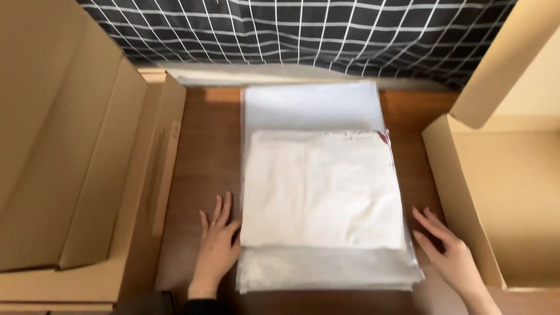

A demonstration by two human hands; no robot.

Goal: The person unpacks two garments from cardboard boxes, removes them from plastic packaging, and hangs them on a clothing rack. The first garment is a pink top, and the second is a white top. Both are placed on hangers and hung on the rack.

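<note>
Pressing flat, unclenched left hand (214, 245) and right hand (444, 248) against the bagged white cloth (322, 189); grasping nothing; likely handling soft, light, slippery; gripping best at the side edges.

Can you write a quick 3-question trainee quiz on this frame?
1. True or false: the left hand lies flat on the wooden table, at the left edge of the stack of clear bags.
2. What lies on top of that stack? A) a folded white cloth B) a roll of tape C) scissors
3. Which hand is nearer the open cardboard box on the right?

Key
1. True.
2. A, the folded white cloth.
3. The right hand.
</note>
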